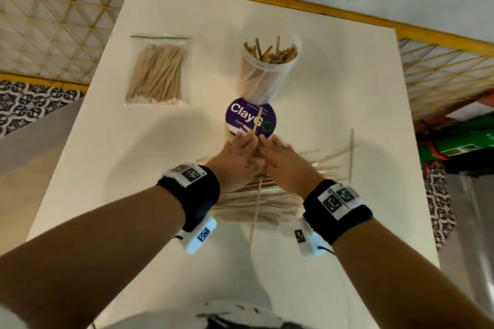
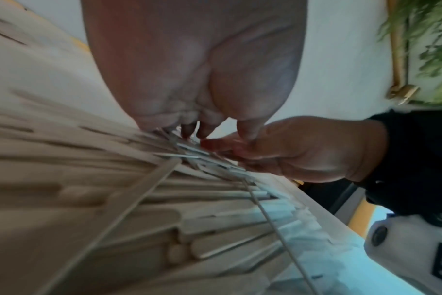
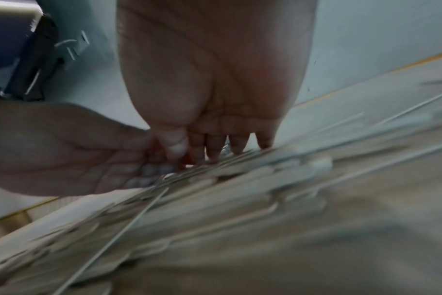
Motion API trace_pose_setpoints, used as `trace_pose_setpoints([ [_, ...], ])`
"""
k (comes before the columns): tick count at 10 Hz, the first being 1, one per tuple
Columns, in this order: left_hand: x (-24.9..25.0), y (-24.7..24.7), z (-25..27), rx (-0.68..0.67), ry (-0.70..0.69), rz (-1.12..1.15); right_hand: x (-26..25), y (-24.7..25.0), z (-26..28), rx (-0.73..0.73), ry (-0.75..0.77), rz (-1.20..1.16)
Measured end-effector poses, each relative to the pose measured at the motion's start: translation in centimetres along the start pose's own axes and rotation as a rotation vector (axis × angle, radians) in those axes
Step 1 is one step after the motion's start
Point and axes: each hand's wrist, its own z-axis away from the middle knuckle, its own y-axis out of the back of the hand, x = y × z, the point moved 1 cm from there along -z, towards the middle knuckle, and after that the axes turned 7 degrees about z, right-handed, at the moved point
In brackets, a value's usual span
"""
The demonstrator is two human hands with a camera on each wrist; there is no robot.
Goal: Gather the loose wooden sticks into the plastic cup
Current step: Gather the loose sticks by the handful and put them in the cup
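- Pile of loose pale wooden sticks [image 1: 270,203] is being pressed flat on the white table [image 1: 107,168] by left hand [image 1: 235,160] and right hand [image 1: 283,160], fingers extended.
- Clear plastic cup [image 1: 267,75], part-filled with sticks, is being left standing beyond the pile.

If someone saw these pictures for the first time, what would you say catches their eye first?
Most likely the left hand and right hand, side by side with fingers laid on a messy pile of loose wooden sticks in the middle of the white table. Just beyond stands the plastic cup, already crowded with sticks, with a purple round sticker at its base and a sealed bag of sticks to its left.
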Motion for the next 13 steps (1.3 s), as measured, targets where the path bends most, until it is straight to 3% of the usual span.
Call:
trace_pose_setpoints([
  [1,-0.9,0.3,1.9,0.100,-0.133,-0.146,3.6,0.4,3.4,0.224,-0.169,-0.004],
  [2,-1.4,1.5,0.9,0.183,-0.107,-0.244,8.8,2.1,5.6,0.396,-0.679,-0.158],
  [3,-0.5,2.2,-2.0,0.153,-0.039,-0.249,10.3,1.7,4.6,0.346,-0.786,-0.303],
  [4,0.6,1.5,-3.4,0.075,-0.056,-0.264,8.1,0.8,2.9,0.230,-0.503,-0.174],
  [5,0.3,-0.8,-2.3,-0.020,-0.189,-0.257,4.7,-0.3,3.1,0.089,-0.210,-0.074],
  [6,-0.5,-1.7,0.5,-0.061,-0.285,-0.210,3.2,-2.1,5.6,-0.031,-0.025,0.031],
  [7,-1.9,-1.1,3.8,-0.056,-0.285,-0.374,2.5,-3.9,7.8,-0.003,0.025,0.218],
  [8,-4.1,-1.0,6.0,-0.063,-0.127,-0.566,1.3,-4.2,8.4,0.106,0.023,0.248],
  [10,-4.3,-0.6,7.2,0.178,-0.131,-0.576,0.5,-2.4,6.1,0.175,-0.041,0.291],
  [13,-5.6,1.4,6.9,0.226,-0.113,-0.452,-0.9,0.2,4.1,0.012,0.017,0.449],
])
